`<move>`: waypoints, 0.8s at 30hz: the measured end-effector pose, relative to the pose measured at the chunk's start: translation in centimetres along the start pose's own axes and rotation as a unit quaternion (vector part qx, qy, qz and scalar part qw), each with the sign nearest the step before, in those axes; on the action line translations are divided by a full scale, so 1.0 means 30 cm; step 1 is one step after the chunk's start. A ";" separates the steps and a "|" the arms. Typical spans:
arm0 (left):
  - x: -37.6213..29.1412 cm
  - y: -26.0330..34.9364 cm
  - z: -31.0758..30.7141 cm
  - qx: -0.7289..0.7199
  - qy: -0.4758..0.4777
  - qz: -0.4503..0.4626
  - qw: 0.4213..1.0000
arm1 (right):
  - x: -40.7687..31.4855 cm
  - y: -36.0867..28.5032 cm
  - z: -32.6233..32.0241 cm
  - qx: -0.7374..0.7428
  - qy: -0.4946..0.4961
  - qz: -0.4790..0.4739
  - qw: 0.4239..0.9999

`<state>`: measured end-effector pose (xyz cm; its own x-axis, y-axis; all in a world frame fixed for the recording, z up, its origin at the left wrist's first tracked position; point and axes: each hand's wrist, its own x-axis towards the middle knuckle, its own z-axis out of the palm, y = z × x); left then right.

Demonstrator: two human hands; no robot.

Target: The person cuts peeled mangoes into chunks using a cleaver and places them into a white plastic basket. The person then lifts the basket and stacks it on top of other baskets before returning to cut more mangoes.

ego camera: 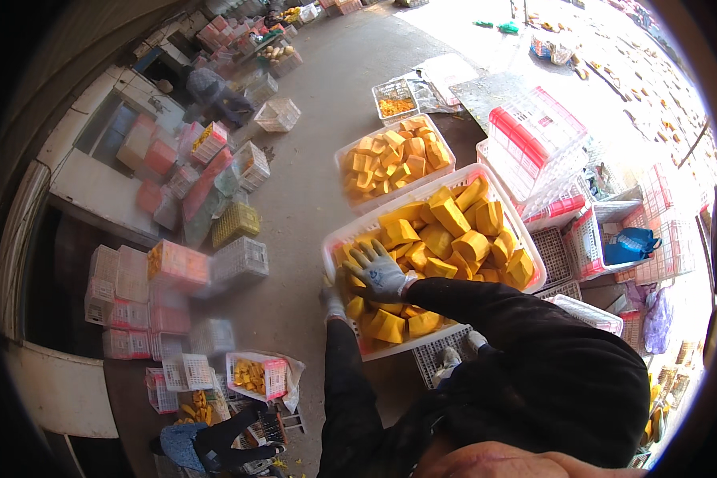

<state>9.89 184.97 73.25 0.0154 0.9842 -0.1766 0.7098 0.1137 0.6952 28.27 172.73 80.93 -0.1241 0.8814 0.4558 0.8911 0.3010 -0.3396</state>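
Before me a large white plastic crate (517, 215) is heaped with peeled orange-yellow pumpkin chunks (437, 240). My right hand (377, 276), in a grey-white work glove, lies over the chunks near the crate's left side. Its fingers are spread and nothing is held in them. My left hand (333, 303), gloved too, is at the outside of the crate's left rim. It is blurred and its fingers are partly hidden, so a grip on the rim cannot be made out. A second crate (338, 164) of paler pumpkin chunks (397, 156) stands just beyond.
A small crate (375, 94) holds orange scraps. White and red crates (538, 140) are stacked on my right; more stacks (167, 293) line the left wall. One person (215, 439) bends at the lower left, another person (212, 89) farther off. My shoes (448, 364) are beside a dark crate.
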 end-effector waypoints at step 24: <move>-0.238 0.536 0.432 0.025 -0.116 0.267 0.956 | -0.527 0.168 -0.209 -0.121 0.248 0.121 0.953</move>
<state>30.33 178.02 76.67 0.5371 0.8426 0.0393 0.5901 -0.4087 0.6962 37.46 158.02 77.16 0.2667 0.6155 0.7417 0.9495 -0.0357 -0.3118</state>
